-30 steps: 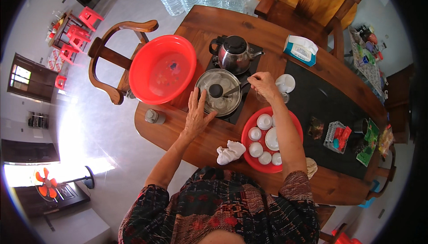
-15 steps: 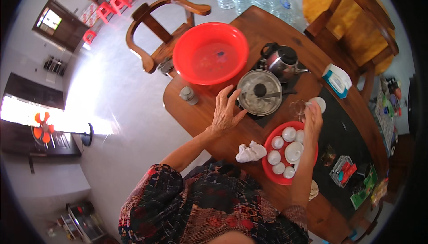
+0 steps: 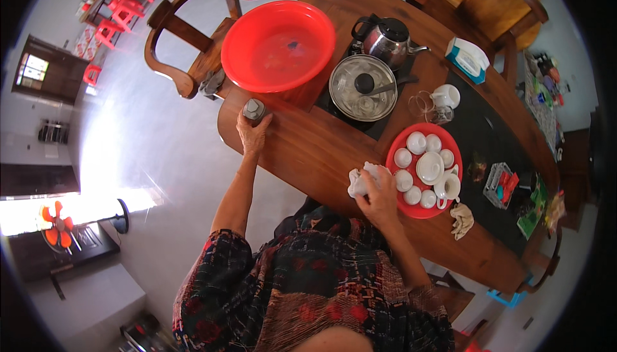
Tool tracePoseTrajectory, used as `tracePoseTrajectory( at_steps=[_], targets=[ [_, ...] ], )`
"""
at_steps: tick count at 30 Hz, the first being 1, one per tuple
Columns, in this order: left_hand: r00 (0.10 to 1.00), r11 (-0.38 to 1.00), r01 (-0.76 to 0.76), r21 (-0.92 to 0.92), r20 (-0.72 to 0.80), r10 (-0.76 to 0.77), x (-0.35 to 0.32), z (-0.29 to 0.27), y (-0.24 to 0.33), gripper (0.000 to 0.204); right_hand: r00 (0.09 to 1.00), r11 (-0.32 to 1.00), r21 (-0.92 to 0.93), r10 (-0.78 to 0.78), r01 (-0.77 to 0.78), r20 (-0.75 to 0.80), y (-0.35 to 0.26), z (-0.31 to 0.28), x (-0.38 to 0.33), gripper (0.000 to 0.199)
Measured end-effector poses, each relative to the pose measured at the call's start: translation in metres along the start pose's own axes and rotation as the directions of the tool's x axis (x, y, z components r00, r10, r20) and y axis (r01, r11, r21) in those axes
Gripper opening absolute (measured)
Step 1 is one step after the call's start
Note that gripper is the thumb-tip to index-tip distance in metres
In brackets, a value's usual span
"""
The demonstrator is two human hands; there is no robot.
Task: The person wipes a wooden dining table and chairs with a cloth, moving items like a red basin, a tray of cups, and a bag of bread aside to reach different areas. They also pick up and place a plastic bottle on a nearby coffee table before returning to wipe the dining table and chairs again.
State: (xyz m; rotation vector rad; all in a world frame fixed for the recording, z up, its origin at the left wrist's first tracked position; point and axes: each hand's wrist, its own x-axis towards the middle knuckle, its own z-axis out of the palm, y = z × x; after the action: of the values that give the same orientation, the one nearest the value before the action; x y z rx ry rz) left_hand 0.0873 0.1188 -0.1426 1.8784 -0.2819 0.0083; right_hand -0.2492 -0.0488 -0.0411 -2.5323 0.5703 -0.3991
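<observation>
A small grey container (image 3: 254, 109) stands on the wooden surface (image 3: 308, 146) near its left edge, and a crumpled white cloth (image 3: 357, 185) lies close to the front edge, just beside the red tray (image 3: 424, 209). The left hand (image 3: 252, 135) is curled about the container from the near side, fingers along its left and thumb along its right, so its top shows between them; the forearm runs almost straight up from the sleeve, tilted slightly right, with the elbow well out from the body. The right hand (image 3: 379, 199) is bent over the cloth, knuckles up and fingers drawn together, gripping the bunched fabric from above; exactly where the thumb meets it is hard to tell. That forearm slants up and to the left from the sleeve, close to the torso, so the two hands are well apart. On the tray sit small white cups (image 3: 416, 142) around a white lidded bowl (image 3: 430, 168), with a white pitcher (image 3: 448, 187) beside it. Farther back are a glass-lidded pot (image 3: 350, 95), a steel kettle (image 3: 387, 46) and a large red basin (image 3: 277, 75).
</observation>
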Motion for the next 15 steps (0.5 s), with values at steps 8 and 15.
tracePoseTrajectory(
  at_steps=[8, 15],
  targets=[
    [0.976, 0.992, 0.119, -0.035, 0.187, -0.11, -0.038, -0.023, 0.049, 0.06, 0.998, 1.0, 0.019, -0.02, 0.021, -0.061, -0.002, 0.084, 0.032, 0.058],
    [0.96, 0.958, 0.209, -0.198, 0.226, -0.163, -0.079, -0.048, 0.034, 0.059, 0.997, 0.982, -0.186, -0.006, -0.009, -0.079, -0.031, 0.132, 0.125, 0.054]
  ],
)
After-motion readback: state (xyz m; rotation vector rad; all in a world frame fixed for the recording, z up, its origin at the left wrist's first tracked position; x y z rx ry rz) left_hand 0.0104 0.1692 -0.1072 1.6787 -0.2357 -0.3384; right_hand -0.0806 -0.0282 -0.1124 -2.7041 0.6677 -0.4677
